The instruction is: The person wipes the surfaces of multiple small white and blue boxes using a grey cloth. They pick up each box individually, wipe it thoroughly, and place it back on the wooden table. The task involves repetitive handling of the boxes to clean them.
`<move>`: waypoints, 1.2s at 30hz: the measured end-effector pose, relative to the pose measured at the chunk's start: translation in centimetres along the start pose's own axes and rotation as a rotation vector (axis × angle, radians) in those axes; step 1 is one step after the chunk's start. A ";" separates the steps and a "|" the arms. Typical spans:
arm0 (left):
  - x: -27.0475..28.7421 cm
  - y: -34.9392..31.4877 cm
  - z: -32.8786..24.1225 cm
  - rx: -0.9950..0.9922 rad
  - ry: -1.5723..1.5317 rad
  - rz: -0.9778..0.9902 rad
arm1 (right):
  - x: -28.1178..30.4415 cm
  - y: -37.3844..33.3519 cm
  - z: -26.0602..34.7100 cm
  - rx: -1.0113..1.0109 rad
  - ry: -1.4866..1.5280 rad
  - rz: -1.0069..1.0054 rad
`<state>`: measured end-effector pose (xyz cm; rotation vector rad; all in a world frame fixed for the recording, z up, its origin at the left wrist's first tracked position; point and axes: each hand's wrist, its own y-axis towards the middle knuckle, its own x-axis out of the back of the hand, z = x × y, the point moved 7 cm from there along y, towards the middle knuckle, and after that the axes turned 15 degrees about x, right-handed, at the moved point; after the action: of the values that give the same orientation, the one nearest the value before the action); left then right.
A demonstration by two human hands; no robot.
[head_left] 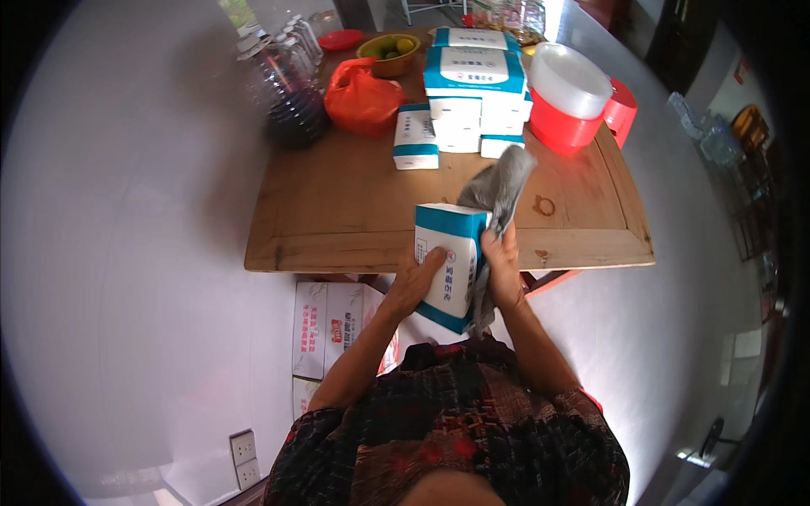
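A white and teal box-shaped tissue pack (pixel 445 261) is held upright in front of me, just off the table's near edge. My left hand (pixel 415 278) grips its left side, thumb across the front face. On the other side, my right hand (pixel 504 268) is closed around a grey cloth (pixel 499 185) pressed against the pack. The cloth's upper end sticks up past the pack, and its lower end hangs below my fingers. Farther back on the wooden table (pixel 354 202) stands a stack of similar packs (pixel 474 72), with a single pack (pixel 417 135) beside it at the left.
Left of the packs sit a red plastic bag (pixel 363 97), a large dark-filled bottle (pixel 285 97) and a yellow bowl (pixel 388 67) of green fruit. Red and clear plastic tubs (pixel 569 93) stand at the right. Printed cartons (pixel 329 329) are on the floor beneath the left side.
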<state>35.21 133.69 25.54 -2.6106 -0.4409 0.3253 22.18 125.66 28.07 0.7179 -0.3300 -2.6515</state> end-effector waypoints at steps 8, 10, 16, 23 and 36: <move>-2.3 -2.5 0.9 -0.141 0.152 0.267 | -3.6 2.9 6.9 0.012 0.069 0.784; -2.0 -3.3 -0.9 -0.472 0.316 0.249 | -4.9 2.5 9.0 0.101 -0.189 0.923; -2.1 -3.0 2.0 -0.034 -0.079 0.481 | -6.7 -0.5 11.6 0.528 -0.313 1.311; -4.1 -5.3 -2.2 -0.475 0.877 0.131 | -3.7 2.0 5.8 -0.084 0.035 0.835; -1.0 -1.4 0.3 -0.047 -0.393 0.037 | -1.1 -2.1 0.8 -0.288 -0.016 0.046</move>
<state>33.87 134.60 26.12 -2.6014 -0.5351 0.8576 22.02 128.06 28.57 0.5892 0.0327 -2.5869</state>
